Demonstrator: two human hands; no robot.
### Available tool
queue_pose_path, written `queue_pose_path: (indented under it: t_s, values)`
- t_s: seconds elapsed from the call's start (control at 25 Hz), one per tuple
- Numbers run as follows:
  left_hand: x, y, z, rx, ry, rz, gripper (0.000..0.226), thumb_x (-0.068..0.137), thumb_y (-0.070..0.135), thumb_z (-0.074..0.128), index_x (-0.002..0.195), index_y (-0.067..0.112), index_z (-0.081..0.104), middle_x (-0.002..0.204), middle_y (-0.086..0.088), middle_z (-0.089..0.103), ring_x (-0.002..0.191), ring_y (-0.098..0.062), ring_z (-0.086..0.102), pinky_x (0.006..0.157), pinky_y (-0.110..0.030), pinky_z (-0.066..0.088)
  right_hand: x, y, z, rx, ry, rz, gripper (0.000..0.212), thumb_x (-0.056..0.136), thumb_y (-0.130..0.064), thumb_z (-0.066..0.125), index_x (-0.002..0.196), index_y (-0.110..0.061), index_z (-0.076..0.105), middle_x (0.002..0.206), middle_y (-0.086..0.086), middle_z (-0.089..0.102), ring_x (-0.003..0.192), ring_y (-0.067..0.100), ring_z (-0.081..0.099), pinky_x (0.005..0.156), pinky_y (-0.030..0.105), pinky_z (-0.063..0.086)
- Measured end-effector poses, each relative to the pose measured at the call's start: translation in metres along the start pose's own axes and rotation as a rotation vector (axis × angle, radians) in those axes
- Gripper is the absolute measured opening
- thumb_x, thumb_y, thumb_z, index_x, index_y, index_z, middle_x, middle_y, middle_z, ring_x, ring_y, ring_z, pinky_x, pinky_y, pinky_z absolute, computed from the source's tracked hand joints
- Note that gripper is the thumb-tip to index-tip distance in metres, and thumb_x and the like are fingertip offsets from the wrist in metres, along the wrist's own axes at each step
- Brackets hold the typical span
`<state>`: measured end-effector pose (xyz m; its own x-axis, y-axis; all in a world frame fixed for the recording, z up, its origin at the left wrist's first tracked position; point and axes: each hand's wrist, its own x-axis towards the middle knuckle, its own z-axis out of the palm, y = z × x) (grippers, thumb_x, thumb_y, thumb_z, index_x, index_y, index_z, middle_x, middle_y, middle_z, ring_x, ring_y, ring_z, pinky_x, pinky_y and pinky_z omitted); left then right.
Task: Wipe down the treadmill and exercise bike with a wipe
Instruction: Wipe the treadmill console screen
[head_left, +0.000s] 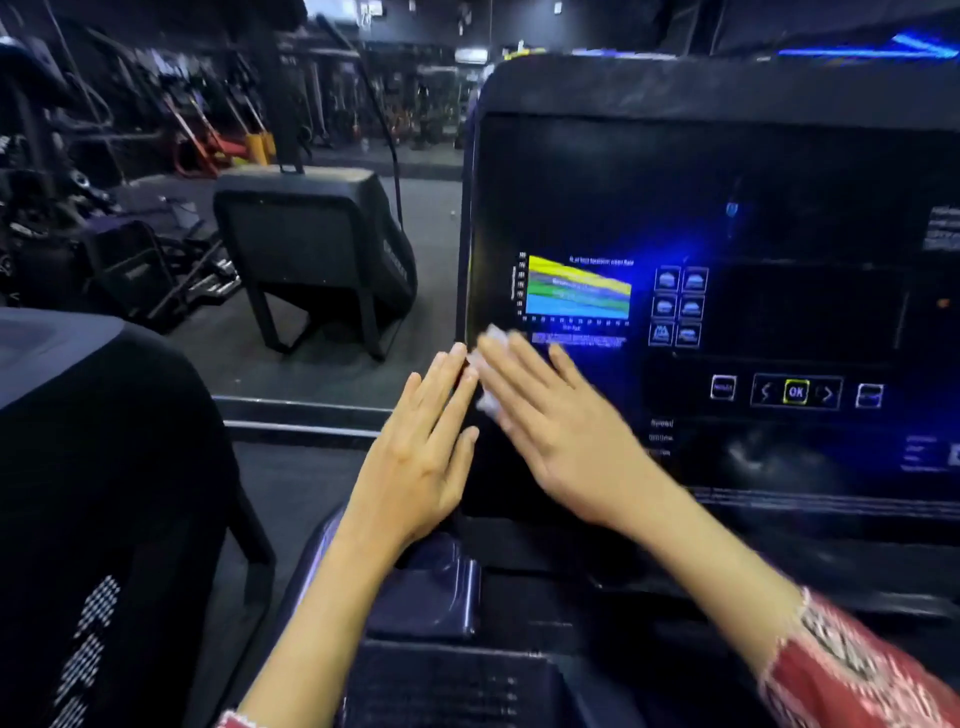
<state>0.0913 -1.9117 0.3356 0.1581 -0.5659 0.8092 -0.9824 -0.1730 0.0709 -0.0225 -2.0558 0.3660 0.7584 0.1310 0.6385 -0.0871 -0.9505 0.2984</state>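
Observation:
A large black treadmill console (727, 182) fills the right half of the view, its panel lit with a coloured chart and blue buttons. My right hand (561, 431) lies flat with straight fingers on the console's lower left, pressing a white wipe (485, 387) against the panel; only the wipe's edges show past my fingers. My left hand (421, 457) is flat too, fingers straight, resting against the console's left edge right beside the wipe.
Another black machine's console (93, 493) stands close at the lower left. A dark machine housing (317, 249) sits on the grey gym floor beyond. More gym equipment (218, 135) lines the dim background. A dark tray (426, 592) lies below the console.

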Motion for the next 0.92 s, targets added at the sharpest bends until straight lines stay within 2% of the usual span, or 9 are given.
queue_pose_path:
  t_s: [0.12, 0.2, 0.32, 0.44, 0.52, 0.64, 0.68, 0.84, 0.92]
  values:
    - [-0.033, 0.005, 0.001, 0.014, -0.050, 0.004, 0.048, 0.093, 0.012, 0.046, 0.137, -0.008, 0.041, 0.148, -0.021, 0.034, 0.139, -0.029, 0.030, 0.117, -0.038, 0.022, -0.067, -0.026, 0.004, 0.002, -0.100, -0.103, 0.052, 0.097, -0.021, 0.044, 0.147, -0.012, 0.035, 0.155, 0.002, 0.024, 0.144, 0.018, 0.022, 0.116, 0.039, 0.016]
    - [-0.036, 0.008, 0.003, 0.031, -0.052, 0.016, 0.048, 0.094, 0.012, 0.046, 0.137, -0.008, 0.042, 0.148, -0.021, 0.034, 0.139, -0.030, 0.029, 0.117, -0.038, 0.021, -0.056, -0.005, 0.000, -0.052, -0.088, -0.125, 0.050, 0.097, -0.022, 0.043, 0.146, -0.014, 0.034, 0.154, 0.001, 0.027, 0.142, 0.018, 0.026, 0.115, 0.039, 0.016]
    - [-0.022, 0.016, 0.008, 0.045, -0.037, 0.060, 0.046, 0.094, 0.014, 0.045, 0.135, -0.008, 0.045, 0.146, -0.020, 0.037, 0.138, -0.030, 0.031, 0.118, -0.036, 0.018, -0.011, 0.039, -0.017, -0.110, 0.068, 0.222, 0.048, 0.099, -0.017, 0.038, 0.145, -0.007, 0.036, 0.152, 0.012, 0.034, 0.140, 0.027, 0.027, 0.114, 0.041, 0.013]
    - [-0.017, 0.030, 0.018, -0.003, -0.048, 0.086, 0.047, 0.094, 0.015, 0.045, 0.136, -0.008, 0.043, 0.147, -0.019, 0.035, 0.139, -0.030, 0.030, 0.118, -0.035, 0.017, -0.026, 0.050, -0.029, -0.010, 0.145, 0.604, 0.050, 0.103, -0.019, 0.028, 0.150, -0.005, 0.022, 0.158, 0.013, 0.016, 0.146, 0.026, 0.008, 0.117, 0.037, -0.001]
    - [-0.021, 0.034, 0.023, -0.008, -0.048, 0.078, 0.049, 0.094, 0.015, 0.046, 0.137, -0.007, 0.042, 0.148, -0.019, 0.034, 0.140, -0.029, 0.028, 0.119, -0.036, 0.017, -0.062, 0.015, -0.017, 0.029, 0.103, 0.559, 0.051, 0.102, -0.020, 0.028, 0.150, -0.006, 0.023, 0.158, 0.009, 0.012, 0.147, 0.023, 0.006, 0.118, 0.036, -0.002]
    - [-0.014, 0.037, 0.028, 0.015, 0.005, 0.088, 0.053, 0.091, 0.021, 0.051, 0.137, -0.004, 0.042, 0.147, -0.020, 0.035, 0.139, -0.031, 0.029, 0.117, -0.039, 0.019, -0.084, -0.011, -0.004, -0.044, 0.011, 0.220, 0.047, 0.100, -0.021, 0.035, 0.145, -0.009, 0.037, 0.154, 0.006, 0.026, 0.144, 0.024, 0.022, 0.117, 0.040, 0.011]
    - [-0.010, 0.039, 0.030, 0.028, 0.020, 0.107, 0.054, 0.090, 0.024, 0.053, 0.136, -0.002, 0.044, 0.146, -0.020, 0.036, 0.138, -0.032, 0.031, 0.117, -0.039, 0.019, -0.079, 0.001, -0.007, -0.072, 0.015, 0.207, 0.047, 0.100, -0.021, 0.035, 0.145, -0.011, 0.038, 0.154, 0.005, 0.029, 0.142, 0.025, 0.025, 0.116, 0.041, 0.013]
    - [0.003, 0.057, 0.043, 0.111, 0.046, 0.167, 0.055, 0.085, 0.034, 0.058, 0.134, 0.010, 0.050, 0.143, -0.016, 0.044, 0.132, -0.031, 0.039, 0.112, -0.044, 0.024, -0.091, 0.051, -0.029, -0.014, 0.129, 0.604, 0.049, 0.103, -0.024, 0.028, 0.150, -0.013, 0.025, 0.157, 0.004, 0.018, 0.146, 0.027, 0.013, 0.118, 0.039, 0.002]
    - [0.004, 0.062, 0.048, 0.141, 0.057, 0.154, 0.055, 0.084, 0.036, 0.057, 0.134, 0.012, 0.050, 0.142, -0.015, 0.046, 0.131, -0.031, 0.040, 0.111, -0.045, 0.025, -0.112, 0.029, -0.020, 0.003, 0.086, 0.552, 0.049, 0.103, -0.023, 0.028, 0.151, -0.013, 0.021, 0.158, 0.003, 0.014, 0.146, 0.028, 0.011, 0.118, 0.043, 0.006]
